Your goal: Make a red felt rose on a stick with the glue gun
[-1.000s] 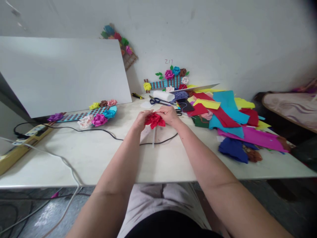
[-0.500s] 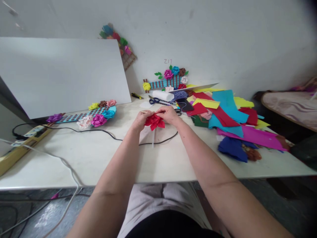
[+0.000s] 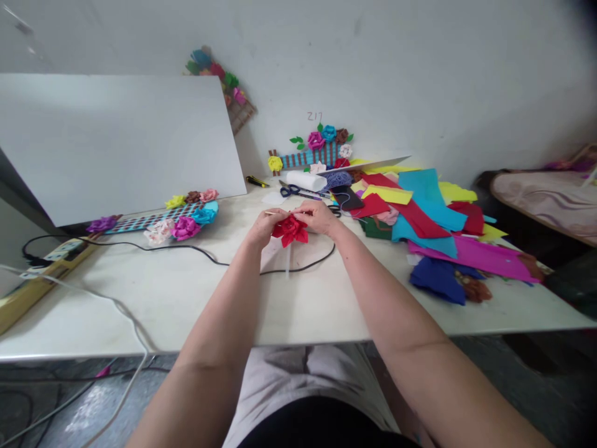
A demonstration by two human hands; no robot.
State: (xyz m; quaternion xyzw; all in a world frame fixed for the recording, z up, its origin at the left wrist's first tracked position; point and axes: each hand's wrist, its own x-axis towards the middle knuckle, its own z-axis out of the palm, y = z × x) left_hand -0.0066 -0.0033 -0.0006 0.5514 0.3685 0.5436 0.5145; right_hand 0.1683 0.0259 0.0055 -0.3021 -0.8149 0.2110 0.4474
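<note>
Item, one red paper flower [image 3: 291,231]: above the bench [image 3: 312,314], between two bare hands; serves as centre for the clock positions below.
Left hand [image 3: 265,227], 9 o'clock: grip closed on the flower's edge; a thin pale stick [image 3: 269,213] shows at the fingers.
Right hand [image 3: 319,218], 2 o'clock: grip pinching the petals at the upper edge.
Translucent rod [image 3: 288,266], 6 o'clock, near the flower.
Scissors with dark blue handles [image 3: 291,191], 12 o'clock.
Yellow-and-black cutter [image 3: 256,181], 11 o'clock.
Assorted coloured sheets [image 3: 424,214], heaped, 3 o'clock.
Guitar-shaped piece with paper flowers [image 3: 149,221], 9 o'clock, lying before a white board [image 3: 116,143].
</note>
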